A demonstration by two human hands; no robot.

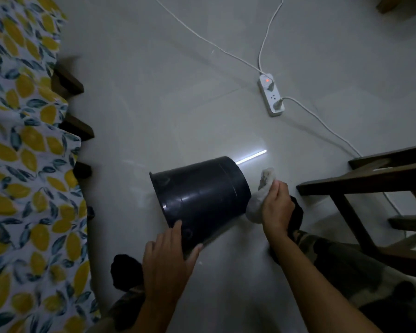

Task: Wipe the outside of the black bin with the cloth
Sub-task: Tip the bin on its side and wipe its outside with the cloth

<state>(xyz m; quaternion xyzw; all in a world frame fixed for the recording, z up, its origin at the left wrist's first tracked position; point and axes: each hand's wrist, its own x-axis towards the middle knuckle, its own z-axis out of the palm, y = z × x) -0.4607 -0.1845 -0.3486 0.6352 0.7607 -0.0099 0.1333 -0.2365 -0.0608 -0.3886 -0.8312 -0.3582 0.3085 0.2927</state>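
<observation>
The black bin [199, 195] lies on its side on the pale tiled floor, its rim at the lower left and its base to the right. My left hand [165, 263] grips the rim at the near side. My right hand [275, 207] is shut on a crumpled white cloth [259, 195], pressed against the bin's base end on the right.
A lemon-print sheet [22, 164] hangs over a bed with dark wooden legs on the left. A white power strip [271, 94] with cables lies on the floor beyond the bin. A dark wooden frame [370, 188] stands at the right. My knees are at the bottom.
</observation>
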